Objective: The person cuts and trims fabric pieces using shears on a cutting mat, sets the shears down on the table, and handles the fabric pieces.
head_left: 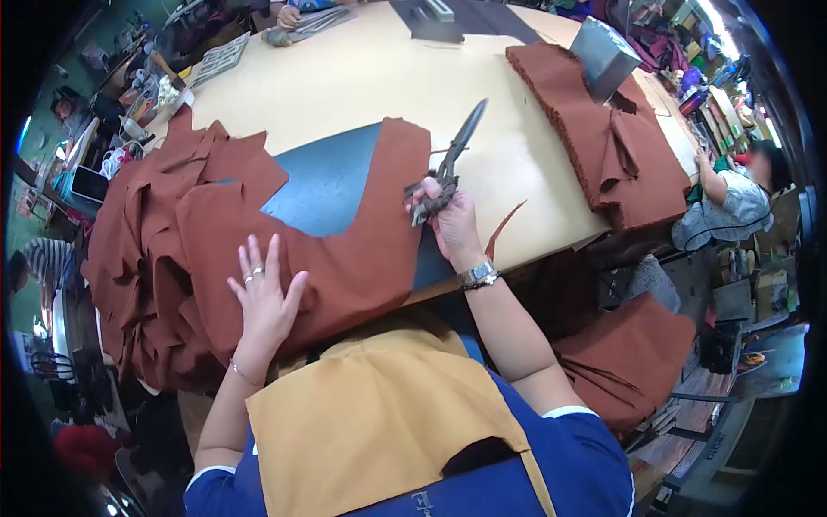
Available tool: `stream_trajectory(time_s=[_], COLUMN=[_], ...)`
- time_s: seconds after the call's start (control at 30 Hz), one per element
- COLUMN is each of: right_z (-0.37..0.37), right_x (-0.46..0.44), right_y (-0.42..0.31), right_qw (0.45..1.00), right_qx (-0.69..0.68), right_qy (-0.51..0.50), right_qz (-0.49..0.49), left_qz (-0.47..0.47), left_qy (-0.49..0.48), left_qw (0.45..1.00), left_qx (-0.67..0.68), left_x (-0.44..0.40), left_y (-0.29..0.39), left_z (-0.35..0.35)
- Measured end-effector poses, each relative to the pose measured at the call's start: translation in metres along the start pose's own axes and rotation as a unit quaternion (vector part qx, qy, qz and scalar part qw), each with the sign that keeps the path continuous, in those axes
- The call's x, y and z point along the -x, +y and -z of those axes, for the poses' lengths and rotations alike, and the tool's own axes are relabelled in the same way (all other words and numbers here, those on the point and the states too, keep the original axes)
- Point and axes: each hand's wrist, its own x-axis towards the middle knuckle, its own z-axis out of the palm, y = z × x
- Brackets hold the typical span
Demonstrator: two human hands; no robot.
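Note:
My left hand (267,297) lies on a reddish-brown sheet of fabric or leather (366,267), fingers spread. The sheet has a large curved cut-out, and its left part is bunched in a heap of folds. My right hand (457,228) grips a pair of scissors (463,138) by dark, wrapped-looking handles. The blades point up and away over the table, apart from the sheet, and appear closed together. A dark blue-grey board (323,177) shows through the cut-out.
A thick brown stack (603,138) bears a metal block (605,56) at the right of the table (482,77). A narrow brown scrap (504,228) lies near my right wrist. More brown material (633,358) hangs lower right. Another person (732,194) sits at right; another's hand (289,15) is at the far edge.

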Motion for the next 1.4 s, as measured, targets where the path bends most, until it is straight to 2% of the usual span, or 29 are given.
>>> stream_trajectory(time_s=[0.03, 0.13, 0.27, 0.37, 0.4, 0.47, 0.53, 0.63, 0.7, 0.77, 0.8, 0.87, 0.9, 0.93, 1.03, 1.13, 1.27, 1.4], right_z=[-0.002, 0.001, -0.008, 0.009, 0.016, 0.040, 0.056, 0.072, 0.069, 0.069, 0.065, 0.057, 0.058, 0.061, 0.076, 0.074, 0.075, 0.069], right_x=[0.001, 0.004, 0.026, 0.050, 0.058, 0.080, 0.105, 0.139, 0.155, 0.162, 0.165, 0.171, 0.172, 0.173, 0.181, 0.190, 0.190, 0.183], right_y=[0.000, 0.001, -0.021, -0.047, -0.052, -0.062, -0.069, -0.068, -0.067, -0.065, -0.065, -0.071, -0.076, -0.081, -0.084, -0.083, -0.083, -0.067], right_qw=[1.000, 0.998, 0.994, 0.999, 0.996, 0.997, 0.999, 0.995, 0.985, 0.973, 0.967, 0.950, 0.938, 0.923, 0.904, 0.938, 0.945, 0.939], right_qx=[0.004, -0.001, -0.008, 0.003, 0.031, -0.014, -0.016, 0.050, 0.112, 0.131, 0.140, 0.162, 0.166, 0.169, 0.211, 0.164, 0.103, 0.125], right_qy=[0.013, 0.017, 0.001, -0.010, -0.018, -0.044, -0.040, -0.041, -0.022, -0.035, -0.043, -0.062, -0.103, -0.143, -0.122, -0.006, -0.062, -0.101], right_qz=[0.014, 0.069, 0.111, 0.049, 0.079, 0.054, 0.002, -0.077, -0.131, -0.189, -0.211, -0.261, -0.288, -0.314, -0.353, -0.307, -0.305, -0.303], left_qz=[0.038, -0.021, -0.135, -0.187, -0.200, -0.205, -0.223, -0.223, -0.253, -0.301, -0.303, -0.314, -0.306, -0.300, -0.247, -0.272, -0.287, -0.316], left_qy=[-0.007, -0.010, -0.044, -0.070, -0.065, -0.052, -0.003, 0.087, 0.139, 0.132, 0.090, 0.081, 0.087, 0.092, 0.042, -0.004, -0.041, -0.087], left_qw=[0.999, 0.999, 0.989, 0.973, 0.965, 0.945, 0.961, 0.957, 0.953, 0.944, 0.949, 0.946, 0.947, 0.948, 0.968, 0.961, 0.953, 0.940], left_qx=[-0.003, -0.039, -0.046, -0.113, -0.154, -0.247, -0.163, -0.164, -0.097, -0.027, -0.007, 0.028, 0.038, 0.046, 0.020, 0.055, 0.094, 0.099], left_x=[0.008, 0.002, -0.052, -0.095, -0.106, -0.128, -0.146, -0.134, -0.126, -0.115, -0.105, -0.108, -0.117, -0.126, -0.140, -0.133, -0.117, -0.087], left_y=[-0.004, -0.012, -0.035, -0.081, -0.100, -0.143, -0.181, -0.118, -0.060, 0.002, 0.037, 0.079, 0.093, 0.100, 0.104, 0.098, 0.084, 0.074], left_z=[-0.002, -0.001, 0.006, 0.024, 0.033, 0.047, 0.046, 0.054, 0.041, 0.016, 0.015, -0.014, -0.027, -0.038, -0.050, -0.049, -0.042, -0.028])
